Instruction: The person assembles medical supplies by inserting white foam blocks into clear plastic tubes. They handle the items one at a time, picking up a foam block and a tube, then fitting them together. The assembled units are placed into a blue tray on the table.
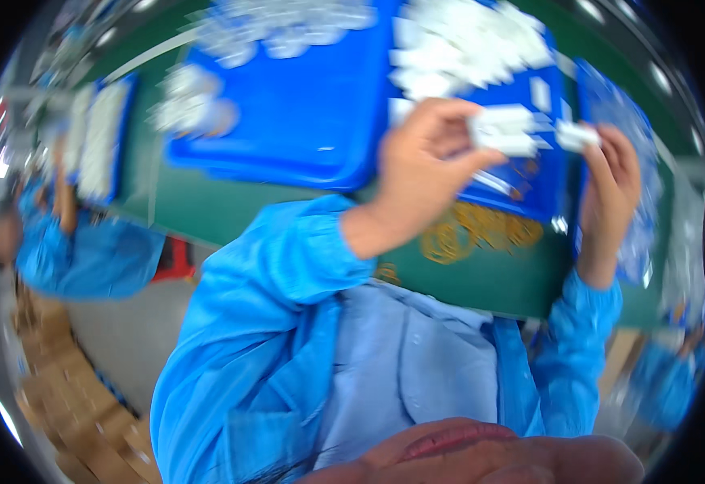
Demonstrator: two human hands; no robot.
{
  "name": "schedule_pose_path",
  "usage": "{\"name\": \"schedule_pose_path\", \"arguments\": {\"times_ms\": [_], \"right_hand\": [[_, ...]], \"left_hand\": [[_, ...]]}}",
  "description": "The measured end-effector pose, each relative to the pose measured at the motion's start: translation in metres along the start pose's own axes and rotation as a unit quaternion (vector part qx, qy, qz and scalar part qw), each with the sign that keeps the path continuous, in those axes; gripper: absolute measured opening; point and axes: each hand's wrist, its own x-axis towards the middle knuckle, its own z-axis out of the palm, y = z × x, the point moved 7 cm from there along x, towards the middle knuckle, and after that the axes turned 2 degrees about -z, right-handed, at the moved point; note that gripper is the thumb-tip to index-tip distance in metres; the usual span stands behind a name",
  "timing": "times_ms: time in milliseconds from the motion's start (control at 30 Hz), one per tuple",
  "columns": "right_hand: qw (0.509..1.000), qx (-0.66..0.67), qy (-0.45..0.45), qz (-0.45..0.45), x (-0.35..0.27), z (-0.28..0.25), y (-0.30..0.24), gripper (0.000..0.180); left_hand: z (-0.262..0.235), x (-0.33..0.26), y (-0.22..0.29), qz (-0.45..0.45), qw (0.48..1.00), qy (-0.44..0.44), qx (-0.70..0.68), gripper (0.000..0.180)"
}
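My left hand is closed, fingers and thumb pinching a small bundle of flat white pieces, with thin prongs showing at its right end. To the right, my right hand grips a short white piece between thumb and fingers. A small gap separates the two held items. Both are above a blue tray heaped with white pieces at its far end. Motion blur hides what exactly the white pieces are. Yellowish-brown rubber bands lie on the green table just below the tray.
A larger blue tray with clear plastic items stands to the left, near a white bundle. Clear plastic bags fill a tray at right. Co-workers in blue sit at the sides; cardboard boxes stand at lower left.
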Motion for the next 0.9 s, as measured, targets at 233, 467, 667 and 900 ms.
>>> {"name": "schedule_pose_path", "arguments": {"times_ms": [233,467,667,900], "right_hand": [[0.998,0.024,-0.054,-0.015,-0.005,0.01,-0.014,0.022],[0.995,0.003,-0.094,-0.018,-0.015,0.026,-0.016,0.022],[0.994,-0.003,-0.112,-0.017,-0.016,0.018,-0.007,0.029],[0.994,0.001,-0.105,0.008,-0.018,0.021,-0.008,0.021]], "left_hand": [[0.01,-0.006,0.004,0.062,0.99,-0.042,0.116,0.045],[0.017,-0.01,0.008,0.094,0.976,-0.064,0.186,0.045],[0.013,-0.007,0.006,0.083,0.976,-0.05,0.193,0.044],[0.015,-0.008,0.005,0.091,0.973,-0.051,0.206,0.044]]}}
